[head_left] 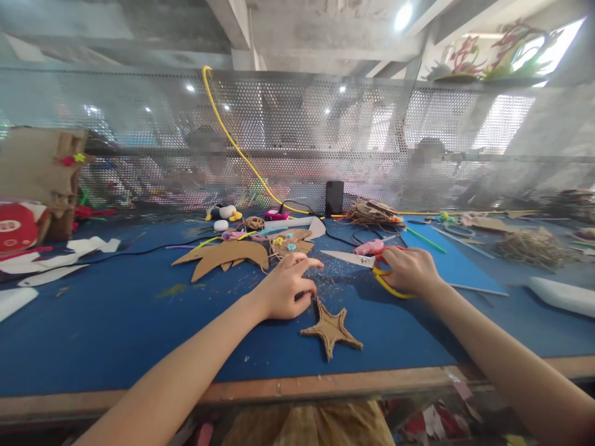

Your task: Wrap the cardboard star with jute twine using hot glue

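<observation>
My right hand [411, 270] grips yellow-handled scissors [360, 260], whose blades point left over the blue table mat [116, 322]. My left hand [286, 288] rests on the mat with fingers curled, its fingertips pinched on something small and dark that I cannot make out. Just below it lies a brown cardboard star [331, 328], touching the hand's lower edge. Fine crumbs are scattered on the mat between my hands.
Brown cardboard cut-outs [227, 255] lie behind my left hand, with a pink glue gun [369, 247], twine bundles [530, 246] and white foam scraps [88, 246] around. A black phone [334, 198] leans on the perforated metal screen [325, 124]. People sit behind the screen. The table's wooden edge [325, 384] is near.
</observation>
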Tool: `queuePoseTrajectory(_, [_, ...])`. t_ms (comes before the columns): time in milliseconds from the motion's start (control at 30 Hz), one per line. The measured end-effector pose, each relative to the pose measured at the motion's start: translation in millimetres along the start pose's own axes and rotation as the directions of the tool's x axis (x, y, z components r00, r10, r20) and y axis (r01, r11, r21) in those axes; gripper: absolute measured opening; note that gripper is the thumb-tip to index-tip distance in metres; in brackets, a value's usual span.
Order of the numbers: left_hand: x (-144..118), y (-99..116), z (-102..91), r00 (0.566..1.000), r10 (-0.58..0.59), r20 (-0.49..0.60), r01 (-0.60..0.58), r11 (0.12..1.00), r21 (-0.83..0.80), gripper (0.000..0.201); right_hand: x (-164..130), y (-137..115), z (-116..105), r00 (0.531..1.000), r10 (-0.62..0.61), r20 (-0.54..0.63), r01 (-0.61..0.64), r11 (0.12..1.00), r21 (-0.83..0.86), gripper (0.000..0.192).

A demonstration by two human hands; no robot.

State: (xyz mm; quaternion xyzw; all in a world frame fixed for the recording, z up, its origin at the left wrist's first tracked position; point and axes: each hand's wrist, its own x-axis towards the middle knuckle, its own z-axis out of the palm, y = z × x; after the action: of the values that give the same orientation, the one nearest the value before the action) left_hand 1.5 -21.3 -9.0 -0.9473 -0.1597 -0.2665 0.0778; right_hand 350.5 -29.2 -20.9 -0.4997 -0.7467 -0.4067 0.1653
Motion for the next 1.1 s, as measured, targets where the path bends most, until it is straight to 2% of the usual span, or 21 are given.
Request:
queuePoseTrajectory(133, [-3,0,-4.2,1.0,0.021,0.016,-0.021,1.0,0.013,0.019,-4,1,-4,1.0,-0.005,-0.01,0.005,1.0,-0.002,0.031])
queuePoseTrajectory(267, [-6,0,-7.3,0.998,0.048,0.033,-0.05,0.997,0.051,0.017,-8,0,-8,0.99,0.054,0.131,-0.06,0.997,0.043,0.036])
queuePoseTrajectory(333, [-5,-2,-7.9,0.997,0.067,0.04,-0.07,0.995,0.077,0.017,-4,-5,-13,0.969,0.13,0.21,-0.144,0.988,0.054,0.04])
queuePoseTrajectory(400, [-2,-3,-8.3,0.993,0.103,0.058,-0.109,0.988,0.106,0.017,8,-11,-20,0.921,0.248,0.3,-0.272,0.962,0.041,0.046])
queuePoseTrajectory(500, [1,-5,-8.6,0.982,0.157,0.104,-0.171,0.974,0.151,0.017,41,-23,-32,0.795,0.341,0.502,-0.426,0.903,0.062,0.045])
queuePoseTrajectory(633, [1,-5,-7.1,0.979,0.158,0.13,-0.18,0.967,0.179,0.017,98,-36,-29,0.786,0.268,0.557,-0.397,0.91,0.121,0.039])
queuePoseTrajectory(833, [-6,-6,-4.7,0.987,0.123,0.106,-0.139,0.977,0.16,0.019,166,-65,22,0.764,0.055,0.643,-0.327,0.893,0.311,0.037])
queuePoseTrajectory(967, [-7,-8,-6.1,0.984,0.119,0.129,-0.141,0.975,0.173,0.017,182,-86,46,0.77,0.005,0.638,-0.311,0.876,0.368,0.038])
queuePoseTrajectory(1100, [-7,-9,-7.4,0.982,0.12,0.146,-0.144,0.975,0.169,0.016,182,-87,47,0.787,-0.042,0.616,-0.278,0.867,0.413,0.037])
